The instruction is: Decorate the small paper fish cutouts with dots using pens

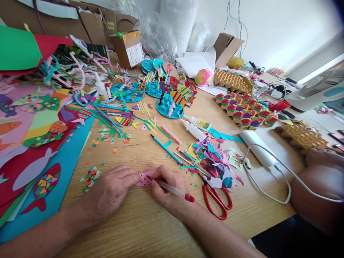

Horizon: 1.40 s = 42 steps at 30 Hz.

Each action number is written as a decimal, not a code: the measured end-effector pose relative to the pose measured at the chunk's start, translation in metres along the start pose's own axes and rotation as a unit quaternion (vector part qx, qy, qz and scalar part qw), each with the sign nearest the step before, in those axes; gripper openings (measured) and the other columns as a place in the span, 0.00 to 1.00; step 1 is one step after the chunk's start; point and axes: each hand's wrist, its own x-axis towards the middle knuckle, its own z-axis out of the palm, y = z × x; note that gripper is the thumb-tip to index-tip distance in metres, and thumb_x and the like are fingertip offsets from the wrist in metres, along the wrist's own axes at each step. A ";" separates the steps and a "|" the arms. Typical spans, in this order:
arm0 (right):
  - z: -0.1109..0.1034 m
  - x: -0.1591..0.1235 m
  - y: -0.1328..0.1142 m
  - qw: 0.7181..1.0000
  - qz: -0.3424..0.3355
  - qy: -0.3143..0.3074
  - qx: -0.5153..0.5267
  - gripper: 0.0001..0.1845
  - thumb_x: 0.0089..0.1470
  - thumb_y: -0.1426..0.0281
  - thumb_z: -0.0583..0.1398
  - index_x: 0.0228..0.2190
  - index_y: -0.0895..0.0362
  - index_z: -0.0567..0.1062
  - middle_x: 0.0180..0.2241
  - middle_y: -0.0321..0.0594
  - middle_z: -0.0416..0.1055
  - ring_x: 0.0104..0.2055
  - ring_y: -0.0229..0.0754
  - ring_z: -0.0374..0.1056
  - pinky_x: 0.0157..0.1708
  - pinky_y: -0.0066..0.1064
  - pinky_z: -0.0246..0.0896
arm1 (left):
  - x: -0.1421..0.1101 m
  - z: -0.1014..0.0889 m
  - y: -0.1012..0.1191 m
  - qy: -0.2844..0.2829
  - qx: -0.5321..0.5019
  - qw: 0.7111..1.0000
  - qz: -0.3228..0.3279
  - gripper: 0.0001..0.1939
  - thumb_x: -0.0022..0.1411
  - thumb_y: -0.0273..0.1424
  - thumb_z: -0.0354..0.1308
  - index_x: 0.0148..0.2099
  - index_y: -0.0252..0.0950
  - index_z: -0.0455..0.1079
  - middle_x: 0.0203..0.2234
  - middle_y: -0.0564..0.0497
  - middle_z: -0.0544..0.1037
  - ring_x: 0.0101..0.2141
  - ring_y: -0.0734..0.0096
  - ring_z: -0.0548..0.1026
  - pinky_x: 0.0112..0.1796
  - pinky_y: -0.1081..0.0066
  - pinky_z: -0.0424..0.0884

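Note:
My right hand is closed around a red-capped pen, its tip resting on a small pink paper fish with dots. My left hand lies on the wooden table with its fingers curled, their tips pressing the pink paper fish down on its left side. Both forearms come in from the bottom edge.
Red-handled scissors and a heap of paper scraps lie right of my hand. Glue bottles, blue paper plates with striped fish, coloured sheets, painted egg cartons, a white adapter with cable and another person's arm surround.

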 end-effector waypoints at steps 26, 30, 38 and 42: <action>0.001 0.000 0.002 1.000 0.001 0.006 -0.015 0.04 0.42 0.76 0.53 0.23 0.54 0.64 0.18 0.31 0.66 0.17 0.33 0.59 0.20 0.22 0.53 | -0.001 0.000 0.000 0.008 -0.007 1.000 0.004 0.17 0.62 0.18 0.42 0.42 0.37 0.69 0.33 0.51 0.76 0.36 0.70 0.73 0.36 0.72 0.71; 0.001 0.000 0.002 1.000 0.007 0.006 -0.018 0.04 0.42 0.76 0.53 0.23 0.54 0.64 0.18 0.32 0.67 0.18 0.33 0.60 0.20 0.23 0.54 | -0.002 0.000 -0.001 0.002 -0.011 1.000 -0.001 0.17 0.61 0.18 0.42 0.43 0.37 0.69 0.34 0.51 0.76 0.36 0.70 0.73 0.36 0.72 0.71; 0.002 0.000 0.001 1.000 0.008 0.003 -0.019 0.05 0.42 0.76 0.53 0.23 0.54 0.63 0.18 0.31 0.66 0.19 0.34 0.60 0.21 0.23 0.54 | -0.003 0.000 -0.001 0.001 -0.013 1.000 0.003 0.17 0.61 0.17 0.42 0.44 0.38 0.68 0.34 0.51 0.76 0.37 0.70 0.73 0.37 0.71 0.72; 0.002 -0.001 0.002 1.000 0.015 -0.005 -0.023 0.04 0.42 0.76 0.53 0.24 0.54 0.64 0.18 0.31 0.65 0.18 0.34 0.60 0.21 0.23 0.53 | -0.002 0.001 -0.001 0.002 -0.008 1.000 0.003 0.17 0.61 0.18 0.42 0.43 0.37 0.68 0.34 0.51 0.76 0.37 0.70 0.74 0.36 0.71 0.72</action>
